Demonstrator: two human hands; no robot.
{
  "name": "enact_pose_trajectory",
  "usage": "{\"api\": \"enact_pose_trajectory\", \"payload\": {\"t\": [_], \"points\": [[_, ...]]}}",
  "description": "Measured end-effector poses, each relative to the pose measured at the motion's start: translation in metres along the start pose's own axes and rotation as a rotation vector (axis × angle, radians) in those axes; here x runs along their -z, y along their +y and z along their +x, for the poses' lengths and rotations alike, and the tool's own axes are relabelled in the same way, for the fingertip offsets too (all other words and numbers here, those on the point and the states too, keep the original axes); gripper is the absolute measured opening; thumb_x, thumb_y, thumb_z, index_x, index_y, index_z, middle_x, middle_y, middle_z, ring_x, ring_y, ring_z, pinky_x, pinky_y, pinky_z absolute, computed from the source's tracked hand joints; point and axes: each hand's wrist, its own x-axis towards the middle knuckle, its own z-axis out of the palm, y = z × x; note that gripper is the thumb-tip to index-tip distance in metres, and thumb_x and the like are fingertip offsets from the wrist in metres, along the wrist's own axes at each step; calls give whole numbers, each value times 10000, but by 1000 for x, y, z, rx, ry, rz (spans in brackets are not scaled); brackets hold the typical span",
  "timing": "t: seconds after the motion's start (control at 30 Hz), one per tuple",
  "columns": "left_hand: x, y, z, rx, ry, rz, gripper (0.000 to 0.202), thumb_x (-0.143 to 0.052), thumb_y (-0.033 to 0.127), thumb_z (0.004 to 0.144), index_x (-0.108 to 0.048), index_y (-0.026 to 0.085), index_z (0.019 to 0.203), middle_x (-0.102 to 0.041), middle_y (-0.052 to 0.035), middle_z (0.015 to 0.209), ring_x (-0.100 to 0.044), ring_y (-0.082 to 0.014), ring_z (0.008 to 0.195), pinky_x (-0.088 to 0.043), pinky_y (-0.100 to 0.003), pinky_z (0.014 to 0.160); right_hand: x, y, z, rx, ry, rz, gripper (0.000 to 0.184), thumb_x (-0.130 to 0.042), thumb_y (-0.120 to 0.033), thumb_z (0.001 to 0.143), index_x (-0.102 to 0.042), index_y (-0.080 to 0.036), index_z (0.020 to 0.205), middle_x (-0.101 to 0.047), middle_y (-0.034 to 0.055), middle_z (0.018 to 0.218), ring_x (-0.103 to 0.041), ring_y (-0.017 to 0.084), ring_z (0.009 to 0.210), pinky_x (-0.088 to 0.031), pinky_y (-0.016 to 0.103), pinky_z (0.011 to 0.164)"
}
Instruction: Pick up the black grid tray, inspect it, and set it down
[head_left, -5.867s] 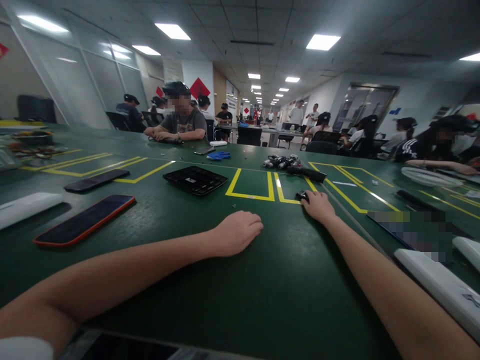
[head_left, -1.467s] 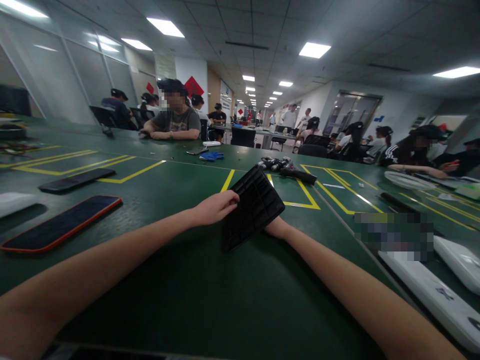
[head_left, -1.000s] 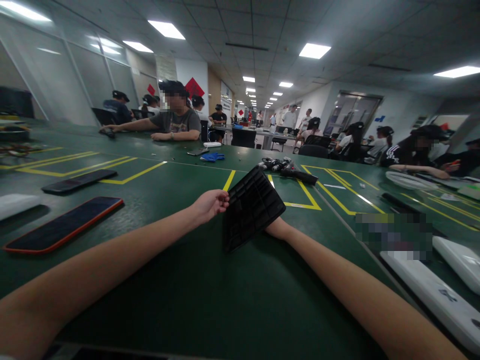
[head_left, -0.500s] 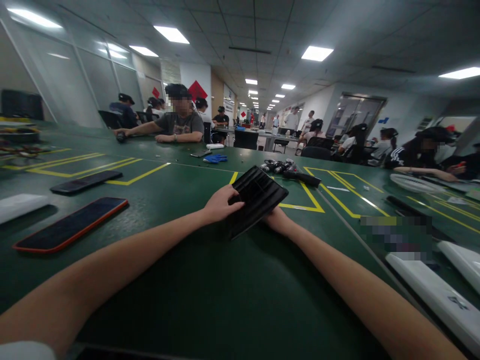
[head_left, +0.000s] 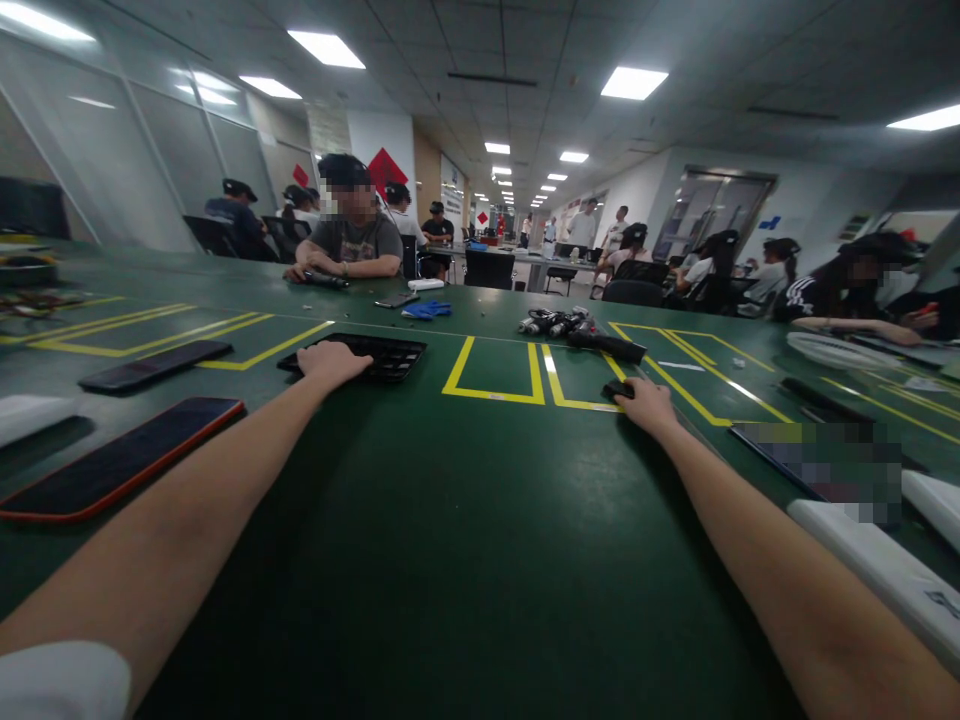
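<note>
A shallow black tray [head_left: 396, 358] with raised dividers lies flat on the green table, left of the middle. My left hand [head_left: 334, 364] grips its near side, thumb pointing right over it; the other fingers are partly hidden. Farther right, my right hand [head_left: 649, 402] is closed around a small black object [head_left: 616, 388] low over a yellow-taped outline; its kind cannot be made out. Just beyond that hand is a heap of dark and silvery parts [head_left: 559, 322] with a black, handle-like piece [head_left: 607, 347].
Left lie an orange-edged phone [head_left: 127, 455] and a dark phone [head_left: 156, 366]. White boxes [head_left: 877, 570] and a dark flat device [head_left: 780, 455] are on the right. Blue gloves [head_left: 426, 310] lie farther back. A person [head_left: 352, 235] sits across the table.
The black tray has gone from tilted between both hands to flat on the table at left, with my left hand. My right hand has moved right, onto the small black object.
</note>
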Motion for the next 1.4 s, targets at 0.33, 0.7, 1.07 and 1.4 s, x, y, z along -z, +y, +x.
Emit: {"api": "enact_pose_trajectory", "payload": {"t": [0.33, 0.7, 1.07, 1.4], "points": [[-36, 74, -69, -210, 91, -29, 418, -265, 63, 847, -601, 72, 1095, -655, -107, 1041, -596, -178, 990, -466, -300, 889, 25, -93, -71, 332, 66, 50, 537, -423, -389, 827, -453, -104, 1281, -441, 164, 1361, -323, 338, 1280, -237, 543, 1064], [-57, 103, -104, -704, -297, 94, 443, -319, 100, 850, -591, 130, 1198, -561, -74, 1295, -509, -192, 1201, -364, -326, 1046, 34, -140, -138, 745, -369, 206, 587, -276, -503, 894, -387, -162, 1360, -349, 113, 1461, -276, 303, 1356, -203, 565, 1101], [-28, 117, -193, -1096, -393, -40, 314, -425, 311, 905, -610, 204, 1135, -585, -77, 1261, -533, -197, 1164, -426, -363, 984, 26, -52, -28, 272, 315, -87, 404, -388, -313, 855, -526, -161, 1204, -511, 128, 1297, -333, 299, 1274, -71, 587, 1101], [-26, 122, -196, -1108, -379, -63, 280, -409, 258, 914, -601, 178, 1102, -600, -81, 1206, -552, -195, 1106, -440, -353, 947, 13, -21, -15, 12, -34, -166, 468, -346, -426, 859, -527, -163, 1201, -549, 166, 1244, -467, 349, 1152, -392, 525, 902]]}}
